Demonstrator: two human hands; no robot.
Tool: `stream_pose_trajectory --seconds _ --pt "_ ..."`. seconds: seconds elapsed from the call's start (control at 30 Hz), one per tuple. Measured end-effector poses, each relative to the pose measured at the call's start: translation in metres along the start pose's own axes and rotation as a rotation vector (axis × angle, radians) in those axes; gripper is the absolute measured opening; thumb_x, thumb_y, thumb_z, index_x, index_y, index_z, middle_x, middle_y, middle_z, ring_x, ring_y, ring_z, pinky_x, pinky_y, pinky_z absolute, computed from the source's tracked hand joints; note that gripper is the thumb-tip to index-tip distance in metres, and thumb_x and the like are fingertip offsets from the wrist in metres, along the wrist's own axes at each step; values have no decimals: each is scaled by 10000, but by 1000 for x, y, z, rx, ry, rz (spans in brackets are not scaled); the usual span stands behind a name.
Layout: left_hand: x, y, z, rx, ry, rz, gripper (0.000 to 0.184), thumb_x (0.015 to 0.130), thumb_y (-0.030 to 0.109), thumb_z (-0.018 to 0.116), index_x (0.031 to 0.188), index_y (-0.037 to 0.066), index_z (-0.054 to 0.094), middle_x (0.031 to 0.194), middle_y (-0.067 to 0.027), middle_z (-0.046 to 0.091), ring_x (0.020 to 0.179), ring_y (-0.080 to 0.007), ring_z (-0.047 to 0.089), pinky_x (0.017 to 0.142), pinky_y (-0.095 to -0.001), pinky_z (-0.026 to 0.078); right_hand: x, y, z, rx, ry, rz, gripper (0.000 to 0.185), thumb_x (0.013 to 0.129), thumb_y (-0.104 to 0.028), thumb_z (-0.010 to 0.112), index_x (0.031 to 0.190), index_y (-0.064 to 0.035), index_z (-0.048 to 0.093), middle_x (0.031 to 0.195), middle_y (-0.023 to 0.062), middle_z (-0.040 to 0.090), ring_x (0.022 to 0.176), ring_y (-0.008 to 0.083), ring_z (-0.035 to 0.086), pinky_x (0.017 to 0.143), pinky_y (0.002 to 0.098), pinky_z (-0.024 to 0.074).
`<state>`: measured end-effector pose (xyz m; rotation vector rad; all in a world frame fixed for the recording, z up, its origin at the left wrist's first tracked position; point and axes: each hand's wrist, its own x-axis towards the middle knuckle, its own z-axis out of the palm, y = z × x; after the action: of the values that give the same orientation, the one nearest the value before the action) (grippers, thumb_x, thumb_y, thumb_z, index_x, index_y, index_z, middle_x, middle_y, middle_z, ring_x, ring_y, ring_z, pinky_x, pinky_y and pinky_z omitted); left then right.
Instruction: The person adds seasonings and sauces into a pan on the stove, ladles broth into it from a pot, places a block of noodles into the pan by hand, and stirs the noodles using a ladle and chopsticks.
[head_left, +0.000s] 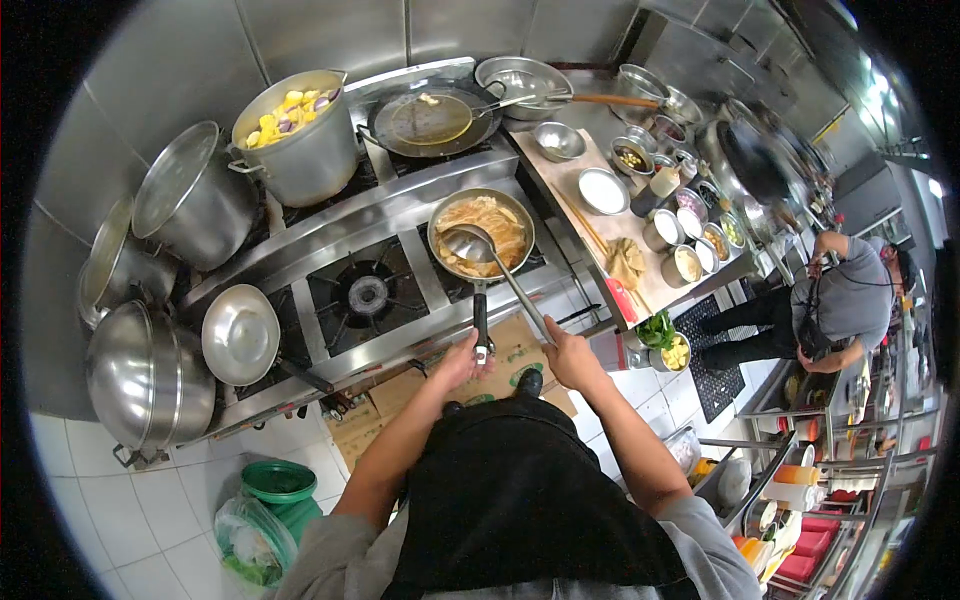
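A frying pan (513, 206) with orange-brown food (500, 228) in it sits on the front right part of the stove. My left hand (459, 363) is at the end of its black handle, fingers curled around it. In my right hand (572, 356) is the long shaft of a metal ladle (466, 243). The ladle's bowl rests in the pan, on the food. Just left of the pan is a bare burner (367, 294). How the fingers of my left hand close beneath the handle is partly hidden.
A large pot of yellow and purple pieces (299, 165) and a dark griddle pan (430, 125) stand behind. An upright metal pan (240, 335) is at left. The counter (560, 170) at right holds several bowls and bottles. A co-worker (845, 300) stands at far right.
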<state>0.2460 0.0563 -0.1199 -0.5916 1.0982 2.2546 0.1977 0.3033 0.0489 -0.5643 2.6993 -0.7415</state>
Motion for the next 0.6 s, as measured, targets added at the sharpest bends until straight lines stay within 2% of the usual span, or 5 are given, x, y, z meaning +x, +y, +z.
stream_pose_trajectory --seconds 0.1,0.2,0.33,0.5,0.6 --pt "-40 -5 -10 -10 110 -12 557 1017 602 453 1193 80 532 943 -133 666 836 -294 702 734 -420 581 -4 8 6 31 -7 -1 586 925 -155 590 1469 -5 431 934 362 651 930 516 642 858 550 514" --pt "-57 -52 -64 82 159 20 631 1004 636 445 1176 40 566 964 -155 689 836 -277 704 679 -402 576 5 -5 -7 -27 -66 108 561 937 -154 576 1458 6 447 1049 371 641 1049 503 624 934 516 501" --pt "-104 -93 -116 185 449 -166 557 1036 549 455 1184 24 567 1013 -167 679 905 -285 692 769 -431 546 4 -7 -11 13 -16 93 561 936 -176 589 1456 -12 458 1071 368 639 1066 493 624 935 508 499" --pt "-119 -96 -111 97 347 -123 610 1030 549 474 1295 2 516 1073 -177 660 956 -274 672 787 -433 544 38 11 4 81 -5 -23 559 937 -203 599 1443 -7 470 1098 345 647 1079 488 625 924 489 507" --pt "-101 -68 -83 61 220 -33 665 1012 582 490 1336 0 489 1115 -178 645 962 -261 668 783 -413 561 60 0 8 98 -100 70 543 937 -216 602 1430 -18 488 1091 337 654 1080 494 621 929 486 506"
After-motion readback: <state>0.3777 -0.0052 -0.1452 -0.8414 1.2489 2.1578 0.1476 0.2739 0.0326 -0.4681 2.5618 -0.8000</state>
